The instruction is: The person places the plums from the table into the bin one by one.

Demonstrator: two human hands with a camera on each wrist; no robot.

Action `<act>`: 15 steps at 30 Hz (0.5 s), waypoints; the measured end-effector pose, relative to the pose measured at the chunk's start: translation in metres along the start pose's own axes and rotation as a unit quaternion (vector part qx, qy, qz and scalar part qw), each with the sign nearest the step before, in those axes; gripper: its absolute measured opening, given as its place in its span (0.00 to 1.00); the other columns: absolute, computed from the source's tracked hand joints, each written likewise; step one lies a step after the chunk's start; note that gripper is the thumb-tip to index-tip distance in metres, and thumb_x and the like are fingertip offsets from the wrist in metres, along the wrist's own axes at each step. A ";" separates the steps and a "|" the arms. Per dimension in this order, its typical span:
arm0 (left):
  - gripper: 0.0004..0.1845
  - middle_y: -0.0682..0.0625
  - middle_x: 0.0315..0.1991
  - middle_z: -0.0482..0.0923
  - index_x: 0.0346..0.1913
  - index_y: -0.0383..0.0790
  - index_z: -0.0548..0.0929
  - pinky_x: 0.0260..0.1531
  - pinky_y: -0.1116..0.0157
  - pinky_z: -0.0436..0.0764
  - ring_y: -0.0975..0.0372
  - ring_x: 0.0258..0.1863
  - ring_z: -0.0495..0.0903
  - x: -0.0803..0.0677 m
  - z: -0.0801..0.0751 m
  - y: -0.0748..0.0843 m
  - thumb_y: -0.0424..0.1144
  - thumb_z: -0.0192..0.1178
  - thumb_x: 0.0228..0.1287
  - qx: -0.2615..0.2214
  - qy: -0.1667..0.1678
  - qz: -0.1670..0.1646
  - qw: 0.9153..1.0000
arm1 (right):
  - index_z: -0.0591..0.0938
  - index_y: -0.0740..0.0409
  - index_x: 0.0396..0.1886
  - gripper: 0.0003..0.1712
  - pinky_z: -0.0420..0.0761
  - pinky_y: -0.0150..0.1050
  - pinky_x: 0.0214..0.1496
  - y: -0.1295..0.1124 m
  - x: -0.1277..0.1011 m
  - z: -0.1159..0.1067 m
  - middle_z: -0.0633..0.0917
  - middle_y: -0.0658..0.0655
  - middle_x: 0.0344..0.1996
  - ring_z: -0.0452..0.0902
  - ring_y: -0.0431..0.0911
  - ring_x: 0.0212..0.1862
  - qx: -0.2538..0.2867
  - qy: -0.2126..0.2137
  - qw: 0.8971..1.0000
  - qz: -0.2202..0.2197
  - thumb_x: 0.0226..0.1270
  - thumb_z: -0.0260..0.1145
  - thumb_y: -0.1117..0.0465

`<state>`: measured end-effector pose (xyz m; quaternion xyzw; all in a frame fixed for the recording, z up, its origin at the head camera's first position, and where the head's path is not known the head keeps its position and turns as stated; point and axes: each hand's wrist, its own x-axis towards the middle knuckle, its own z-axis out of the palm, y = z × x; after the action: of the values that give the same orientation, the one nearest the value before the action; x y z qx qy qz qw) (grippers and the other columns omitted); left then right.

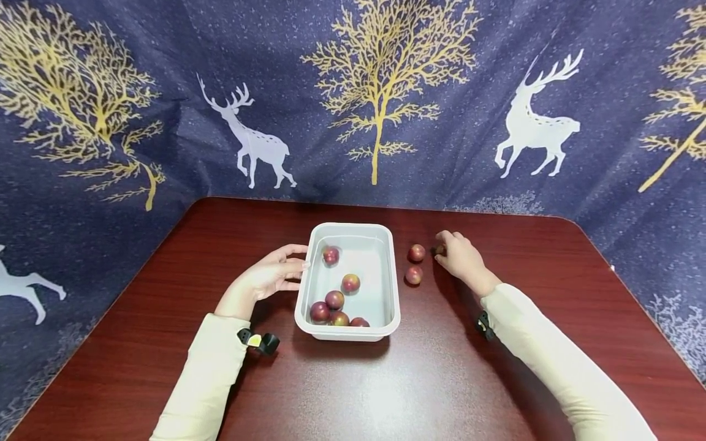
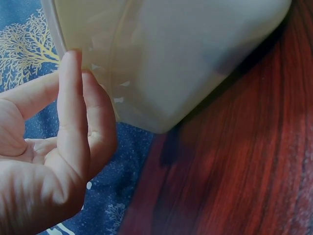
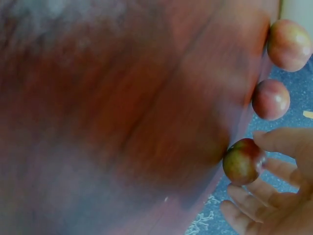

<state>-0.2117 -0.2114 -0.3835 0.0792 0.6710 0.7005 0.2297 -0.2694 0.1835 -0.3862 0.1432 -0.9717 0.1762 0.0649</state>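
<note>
Pinching a small red fruit (image 3: 243,161) with my right hand (image 1: 462,257), fingers curled around it, right of centre on the counter (image 1: 441,380). My left hand (image 1: 273,275) rests with relaxed fingers against the white tray (image 1: 300,294), which lies to the left of the fruit.
</note>
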 end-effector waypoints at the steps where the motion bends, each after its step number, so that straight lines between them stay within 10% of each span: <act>1: 0.28 0.52 0.37 0.81 0.68 0.32 0.54 0.40 0.64 0.83 0.63 0.37 0.82 0.000 0.000 0.000 0.28 0.49 0.69 -0.001 -0.001 0.000 1.000 | 0.75 0.67 0.51 0.22 0.75 0.57 0.45 0.000 0.000 0.000 0.78 0.68 0.37 0.76 0.65 0.44 0.000 0.000 1.000 -0.001 0.55 0.66 0.66; 15: 0.29 0.52 0.37 0.81 0.68 0.29 0.52 0.40 0.64 0.82 0.64 0.37 0.82 -0.002 0.000 0.002 0.29 0.50 0.69 0.000 -0.003 0.002 1.000 | 0.73 0.70 0.52 0.25 0.75 0.56 0.48 -0.006 -0.004 0.000 0.83 0.67 0.37 0.78 0.60 0.45 0.063 0.013 0.998 0.009 0.55 0.67 0.66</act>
<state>-0.2108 -0.2118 -0.3808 0.0829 0.6699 0.7008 0.2305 -0.2641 0.1794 -0.3849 0.1362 -0.9588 0.2399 0.0672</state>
